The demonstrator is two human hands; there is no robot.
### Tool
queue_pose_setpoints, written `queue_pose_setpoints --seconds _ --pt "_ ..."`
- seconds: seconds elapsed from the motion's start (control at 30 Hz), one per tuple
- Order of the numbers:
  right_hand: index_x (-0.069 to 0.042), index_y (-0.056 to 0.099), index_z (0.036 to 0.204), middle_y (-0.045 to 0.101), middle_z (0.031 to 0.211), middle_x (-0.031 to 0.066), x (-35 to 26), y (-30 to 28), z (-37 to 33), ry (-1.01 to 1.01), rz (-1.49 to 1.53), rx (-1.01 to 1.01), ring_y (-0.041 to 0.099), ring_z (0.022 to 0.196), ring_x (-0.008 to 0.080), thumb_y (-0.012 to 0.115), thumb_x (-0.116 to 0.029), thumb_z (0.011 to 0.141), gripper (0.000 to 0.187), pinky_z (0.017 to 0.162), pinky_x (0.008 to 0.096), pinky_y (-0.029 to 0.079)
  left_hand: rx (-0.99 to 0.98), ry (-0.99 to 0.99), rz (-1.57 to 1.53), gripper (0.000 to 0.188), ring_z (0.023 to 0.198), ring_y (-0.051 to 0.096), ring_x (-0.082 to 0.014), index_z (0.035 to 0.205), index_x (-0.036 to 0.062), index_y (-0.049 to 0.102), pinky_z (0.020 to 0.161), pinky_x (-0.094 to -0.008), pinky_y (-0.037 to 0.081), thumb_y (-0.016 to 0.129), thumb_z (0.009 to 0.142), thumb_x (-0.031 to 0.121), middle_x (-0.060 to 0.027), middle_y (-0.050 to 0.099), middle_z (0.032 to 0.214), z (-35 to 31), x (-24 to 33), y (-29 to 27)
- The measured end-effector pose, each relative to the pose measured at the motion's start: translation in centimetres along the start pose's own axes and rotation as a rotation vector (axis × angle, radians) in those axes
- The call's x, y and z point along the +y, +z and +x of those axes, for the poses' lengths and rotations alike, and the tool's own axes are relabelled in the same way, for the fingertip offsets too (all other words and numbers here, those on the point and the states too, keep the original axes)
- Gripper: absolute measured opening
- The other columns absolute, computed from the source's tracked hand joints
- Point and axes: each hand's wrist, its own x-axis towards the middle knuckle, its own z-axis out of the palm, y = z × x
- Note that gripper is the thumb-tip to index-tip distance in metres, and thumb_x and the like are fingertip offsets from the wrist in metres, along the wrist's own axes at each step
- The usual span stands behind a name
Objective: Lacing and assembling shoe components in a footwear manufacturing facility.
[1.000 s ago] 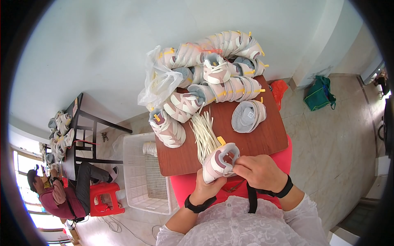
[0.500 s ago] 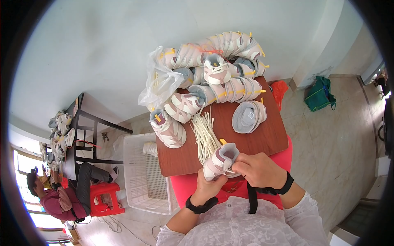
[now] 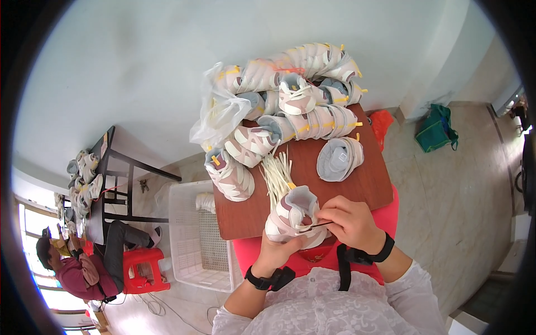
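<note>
My left hand (image 3: pixel 277 252) is closed on the front and side of a pink, white and mauve shoe upper (image 3: pixel 283 222) with a grey lining and a yellow pull tab. It holds the upper over the near edge of the brown table. In my right hand (image 3: pixel 350 224) the fingers pinch a thin dark rod-like tool (image 3: pixel 318 225). Its tip reaches the lacing edge of the upper; the exact contact is too small to tell. Just beyond the upper lies a bundle of cream shoelaces (image 3: pixel 274 172), partly covered by it.
Stacked, nested shoe uppers (image 3: pixel 312 123) fill the far side of the table (image 3: pixel 365 187), beside a clear plastic bag (image 3: pixel 215 120). A rolled upper (image 3: pixel 339 160) lies at the right. A white basket (image 3: pixel 181 254) stands at the left; farther off, a person (image 3: pixel 84 273) sits on a red stool.
The shoe upper has turned and tilted in my left hand, so its lacing side shows more. My right hand has shifted slightly, and the thin dark tool now shows in its fingers.
</note>
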Motion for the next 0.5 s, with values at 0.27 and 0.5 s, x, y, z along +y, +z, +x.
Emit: queue_pose_setpoints --seconds 0.27,0.5 --pt "-0.005 0.057 0.087 0.053 0.08 0.005 -0.1 -0.1 0.0 -0.198 -0.198 -0.131 0.058 0.062 0.0208 0.06 -0.007 0.075 0.012 0.049 0.0312 0.048 -0.056 0.034 0.011 0.047 0.1 0.057 -0.012 0.118 0.0023 0.051 0.088 -0.0285 0.047 0.06 0.074 -0.01 -0.0038 0.061 0.107 -0.2 -0.9 -0.1" --pt "-0.004 0.048 0.086 0.05 0.08 0.008 -0.5 -0.8 0.1 -0.137 -0.21 -0.316 0.056 0.056 0.0221 0.061 -0.008 0.075 0.018 0.046 0.0317 0.045 -0.095 0.111 0.131 0.055 0.101 0.057 -0.0131 0.123 0.0018 0.048 0.089 -0.0292 0.047 0.059 0.071 -0.012 -0.0043 0.06 0.11 0.0 -1.5 -0.5"
